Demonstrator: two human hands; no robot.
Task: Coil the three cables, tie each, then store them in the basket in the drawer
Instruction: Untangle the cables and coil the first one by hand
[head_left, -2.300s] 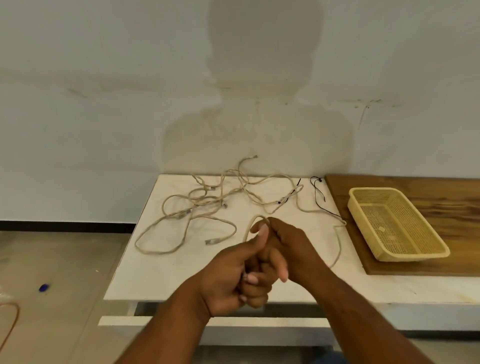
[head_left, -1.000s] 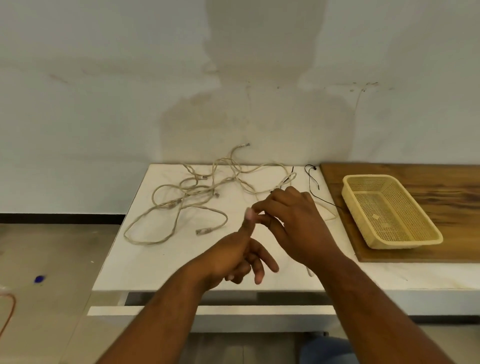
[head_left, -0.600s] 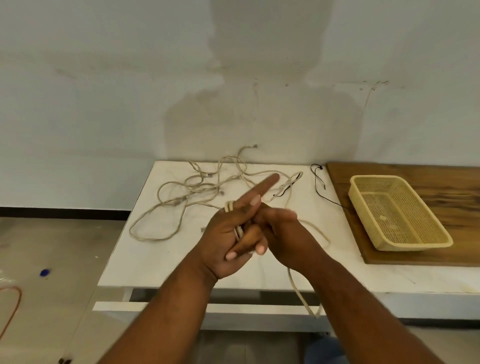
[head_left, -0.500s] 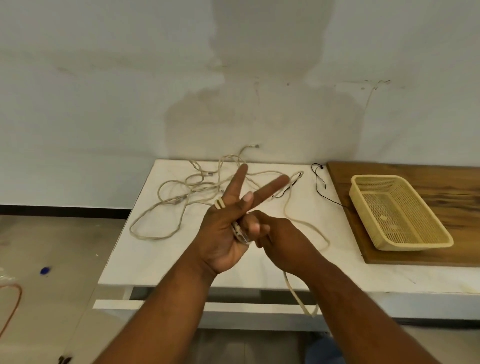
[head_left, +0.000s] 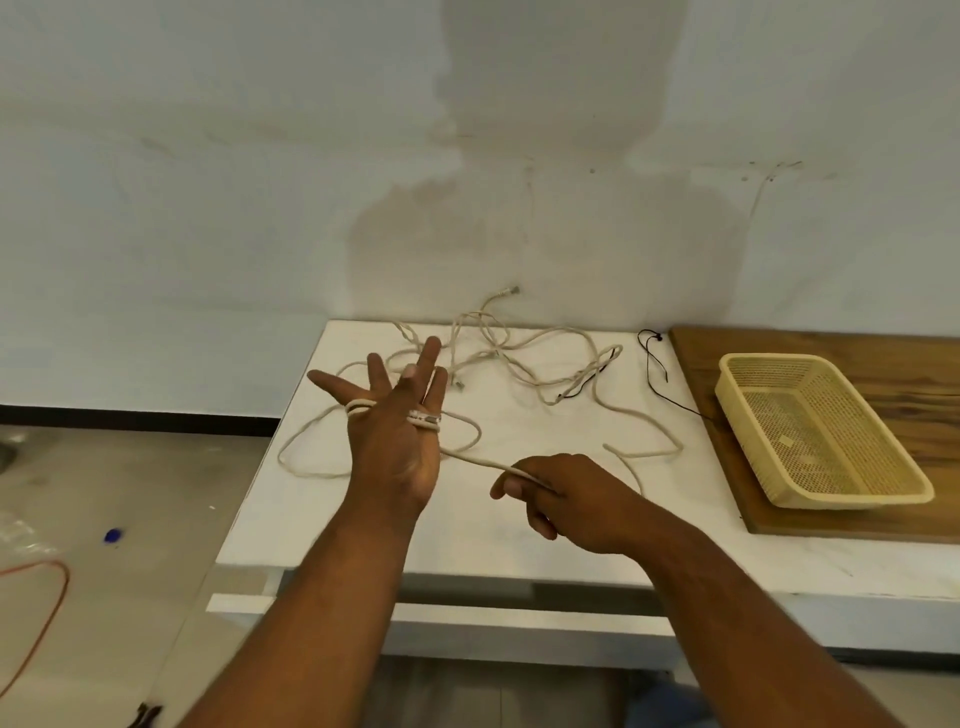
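My left hand (head_left: 392, 431) is raised over the white table (head_left: 467, 530) with its fingers spread, and a beige cable (head_left: 478, 460) is wound around them in a couple of turns. My right hand (head_left: 566, 499) pinches the same cable a short way to the right and holds it taut. More beige cables (head_left: 524, 358) lie tangled at the back of the table. A thin black cord (head_left: 655, 364) lies beside them. The yellow mesh basket (head_left: 815, 431) sits empty on a wooden board at the right.
The wooden board (head_left: 883, 353) covers the right part of the counter. A drawer front (head_left: 467, 618) shows slightly pulled out below the table edge. On the floor at left lie an orange cable (head_left: 41, 613) and a small blue object (head_left: 111, 535).
My left hand has opened from two raised fingers to a full spread with the cable looped around it. My right hand has pulled away to the right, drawing the cable taut.
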